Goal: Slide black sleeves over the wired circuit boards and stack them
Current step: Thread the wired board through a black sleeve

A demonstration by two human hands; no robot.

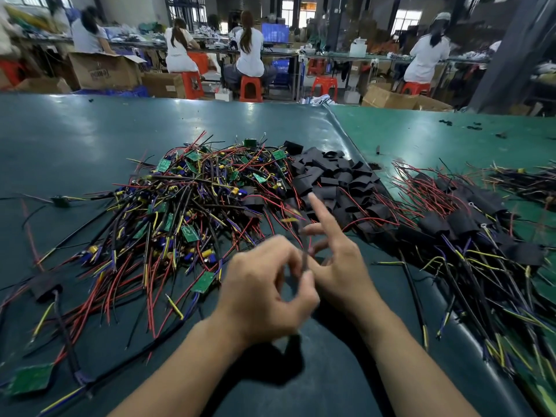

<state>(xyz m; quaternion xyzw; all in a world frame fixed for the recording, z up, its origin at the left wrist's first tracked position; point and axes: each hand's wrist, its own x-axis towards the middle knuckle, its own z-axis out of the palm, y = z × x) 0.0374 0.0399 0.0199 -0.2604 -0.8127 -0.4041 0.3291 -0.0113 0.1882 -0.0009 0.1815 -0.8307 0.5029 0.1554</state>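
A big heap of green circuit boards with red, yellow, blue and black wires (186,206) covers the middle left of the table. Behind my hands lies a pile of loose black sleeves (334,182). To the right sits a stack of sleeved boards (469,227) with wires trailing toward me. My left hand (264,293) has its fingers curled and pinches a thin dark wire bundle (304,257) that runs up between both hands. My right hand (340,260) also touches that bundle, its index finger pointing up toward the sleeves. Motion blur hides the exact hold.
The work surface is a dark green mat (90,139) meeting a lighter green mat (421,130) at a raised seam. A lone sleeved board (45,287) and a bare green board (30,380) lie at the near left. Several people sit at benches far behind.
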